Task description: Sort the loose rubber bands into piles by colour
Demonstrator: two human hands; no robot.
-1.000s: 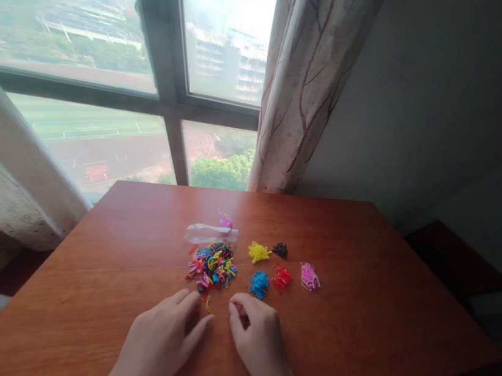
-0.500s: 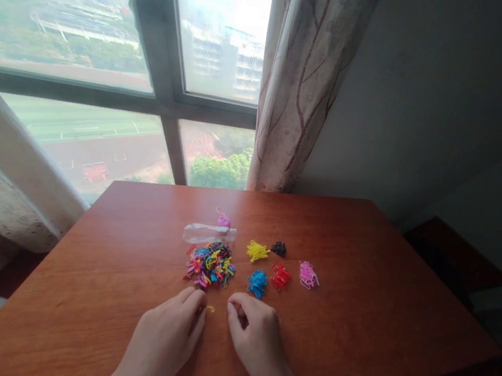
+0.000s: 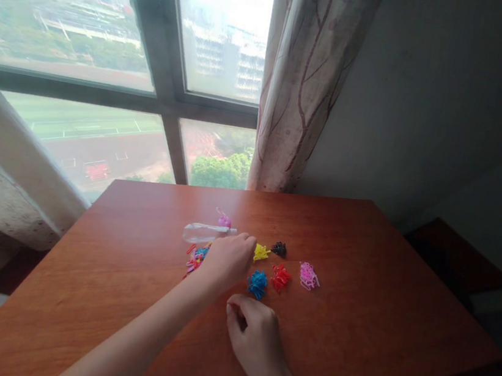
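Observation:
My left hand [image 3: 233, 256] reaches over the table with its fingers bent down at the left side of the yellow pile of small loops [image 3: 261, 252]. Its fingertips are hidden, so whatever is in them does not show. Beneath my left forearm, a mixed heap of multicoloured loops [image 3: 196, 257] is partly covered. My right hand [image 3: 253, 327] rests on the wood in front of the blue pile [image 3: 257, 284], thumb and forefinger pinched together; anything between them is too small to see. Close by lie a red pile [image 3: 280, 277], a black pile [image 3: 279, 249] and a pink pile [image 3: 309, 276].
A clear plastic bag [image 3: 201, 233] lies behind the mixed heap, with a purple item [image 3: 223, 219] just beyond it. The brown wooden table [image 3: 353, 325] ends at a window [image 3: 165, 102] and a patterned curtain [image 3: 292, 82].
My left hand has moved forward and right, from the near side of the mixed heap to the yellow pile. A yellow loop showed at its fingers before. My right hand has stayed put.

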